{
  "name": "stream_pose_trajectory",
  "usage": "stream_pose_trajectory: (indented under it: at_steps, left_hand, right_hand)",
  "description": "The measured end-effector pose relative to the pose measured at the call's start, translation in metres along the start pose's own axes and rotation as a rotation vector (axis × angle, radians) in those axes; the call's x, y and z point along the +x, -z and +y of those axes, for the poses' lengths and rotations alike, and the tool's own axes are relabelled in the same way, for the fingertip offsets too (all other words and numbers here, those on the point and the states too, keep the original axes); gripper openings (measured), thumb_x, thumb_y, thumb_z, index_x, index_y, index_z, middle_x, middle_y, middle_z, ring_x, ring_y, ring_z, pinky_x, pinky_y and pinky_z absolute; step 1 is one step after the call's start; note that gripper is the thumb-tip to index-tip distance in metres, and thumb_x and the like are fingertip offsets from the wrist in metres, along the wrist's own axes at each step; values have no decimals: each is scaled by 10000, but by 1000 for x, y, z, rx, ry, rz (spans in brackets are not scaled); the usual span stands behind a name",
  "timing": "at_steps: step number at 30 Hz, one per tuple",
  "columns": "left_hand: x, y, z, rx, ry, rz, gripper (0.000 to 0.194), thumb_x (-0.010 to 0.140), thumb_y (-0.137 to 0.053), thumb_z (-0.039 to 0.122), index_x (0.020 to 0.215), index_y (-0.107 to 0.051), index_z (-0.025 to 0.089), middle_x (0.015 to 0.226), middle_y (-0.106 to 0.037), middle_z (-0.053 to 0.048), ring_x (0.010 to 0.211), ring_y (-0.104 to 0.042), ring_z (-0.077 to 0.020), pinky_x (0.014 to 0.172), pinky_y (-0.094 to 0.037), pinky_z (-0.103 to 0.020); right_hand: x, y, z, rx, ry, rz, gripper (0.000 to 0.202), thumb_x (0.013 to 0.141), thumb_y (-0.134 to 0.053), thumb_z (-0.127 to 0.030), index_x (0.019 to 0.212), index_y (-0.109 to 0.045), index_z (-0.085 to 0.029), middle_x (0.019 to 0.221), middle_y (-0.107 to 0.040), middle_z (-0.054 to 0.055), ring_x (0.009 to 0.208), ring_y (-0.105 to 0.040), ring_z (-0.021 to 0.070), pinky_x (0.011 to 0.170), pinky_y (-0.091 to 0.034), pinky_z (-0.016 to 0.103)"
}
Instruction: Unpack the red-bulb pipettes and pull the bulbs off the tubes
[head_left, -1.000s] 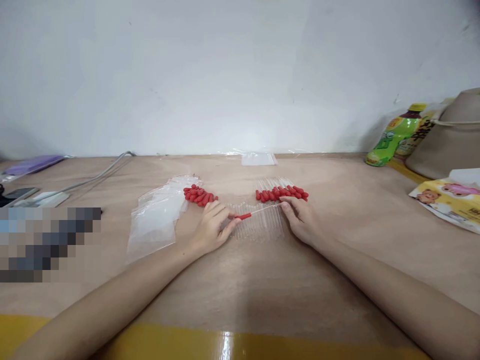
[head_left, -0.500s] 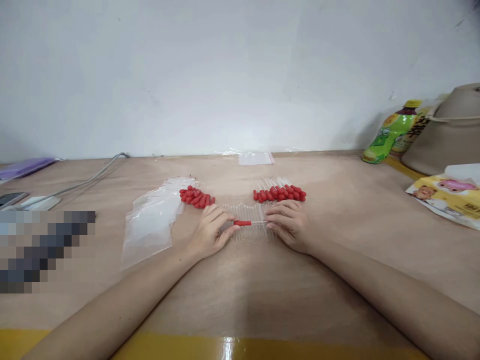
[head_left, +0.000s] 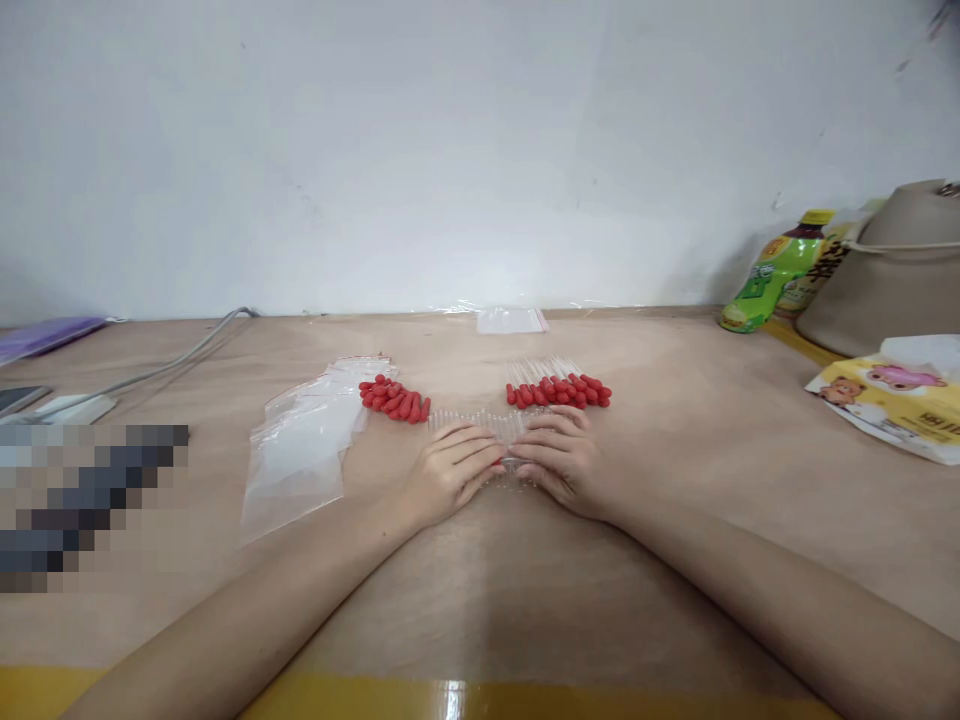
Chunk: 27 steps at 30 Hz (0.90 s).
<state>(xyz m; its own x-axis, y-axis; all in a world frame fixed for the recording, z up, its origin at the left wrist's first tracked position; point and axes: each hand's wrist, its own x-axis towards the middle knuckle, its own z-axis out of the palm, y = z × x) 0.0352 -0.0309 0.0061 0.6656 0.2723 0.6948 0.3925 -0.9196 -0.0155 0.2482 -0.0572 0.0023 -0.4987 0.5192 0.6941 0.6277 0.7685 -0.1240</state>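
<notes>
Plain white wall behind a tan counter (head_left: 675, 520) with a yellow strip along the near edge, and someone's sat there with both hands pushed together over a row of clear glass tubes (head_left: 480, 422). Left hand (head_left: 450, 470) and right hand (head_left: 559, 462) are fingertip to fingertip, fingers curled over the tubes and pinching something between them; a speck of red peeks out there, but I can't tell whether it's a cap going on. Loose red caps (head_left: 394, 398) sit in a little heap just behind the left hand, and a bunch of capped droppers (head_left: 559, 388) lies just behind the right, with a stack of clear zip bags (head_left: 307, 445) off to the left. Honestly the risk I'd see is those thin tubes: lean too hard on them and one could crack or roll off into the others, or the caps get knocked and scatter. Green bottle (head_left: 772, 275) and a tissue pack (head_left: 892, 400) sit well off to the right
</notes>
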Motion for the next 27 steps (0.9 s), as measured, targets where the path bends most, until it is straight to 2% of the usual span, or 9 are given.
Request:
stream_pose_trajectory:
  at_steps: [6,11,15,23,25,27]
  left_hand:
    - [1,2,2,-26,-34,-62,159,827,-541,209,974,-601,197,973,-680,-25,1000,-593,-158,959,-410,-355]
    - [0,3,2,-59,-9,-118,155,843,-493,208,940,-613,202,944,-687,-27,1032,-581,-165,997,-366,-375]
    - [-1,5,2,-74,10,-131,160,847,-476,193,916,-620,200,902,-697,-23,1032,-584,-170,996,-357,-383]
    - [-1,11,4,-64,-42,-108,131,841,-494,168,908,-606,185,887,-697,-18,1012,-593,-179,964,-377,-383]
    - [-5,15,1,-52,-21,-88,134,845,-488,159,906,-603,189,879,-694,-15,1005,-591,-180,949,-387,-385]
    - [-9,20,-3,-15,38,-49,129,846,-494,173,911,-603,198,879,-685,-20,964,-590,-184,889,-424,-379]
  right_hand:
    - [-2,-9,0,60,115,67,123,827,-520,-190,886,-626,-212,806,-690,0,880,-592,155,936,-394,394]
    - [-6,-12,2,121,180,66,142,835,-478,-139,857,-602,-205,749,-668,-1,895,-605,136,986,-400,389]
    - [-8,-10,2,137,188,66,148,826,-486,-116,902,-591,-187,774,-667,14,937,-606,139,1014,-389,390]
    - [-13,-8,3,101,263,99,244,819,-501,-107,1047,-554,-174,881,-672,49,1014,-577,173,995,-409,432]
    - [-15,-6,7,102,245,138,265,808,-512,-94,1058,-557,-172,913,-666,57,1022,-568,180,973,-423,426]
    - [-16,-2,12,77,139,205,265,804,-524,-101,1051,-573,-180,890,-660,56,951,-584,180,881,-470,388]
